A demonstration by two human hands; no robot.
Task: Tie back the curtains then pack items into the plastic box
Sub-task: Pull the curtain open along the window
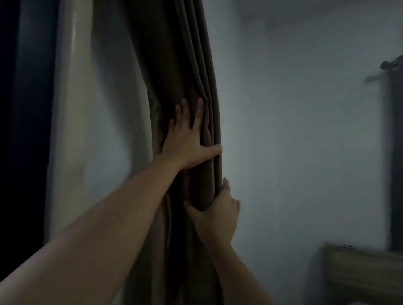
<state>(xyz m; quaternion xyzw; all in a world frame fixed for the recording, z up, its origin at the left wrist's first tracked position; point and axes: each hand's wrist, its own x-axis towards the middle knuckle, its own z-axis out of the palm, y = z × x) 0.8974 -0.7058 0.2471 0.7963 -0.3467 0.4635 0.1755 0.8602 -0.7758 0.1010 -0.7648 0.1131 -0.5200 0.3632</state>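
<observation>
Curtain (191,65) bunched | L hand (186,146) flat | R hand (216,215) gripping edge

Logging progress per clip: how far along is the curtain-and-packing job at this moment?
Early stage. Done: the brown curtain is bunched into folds against the wall. In hand: the left hand presses flat on the bunch, and the right hand clasps its edge lower down. Left: no tie-back is visible around it, and no plastic box or items to pack are in view, so tying and packing remain.
</observation>
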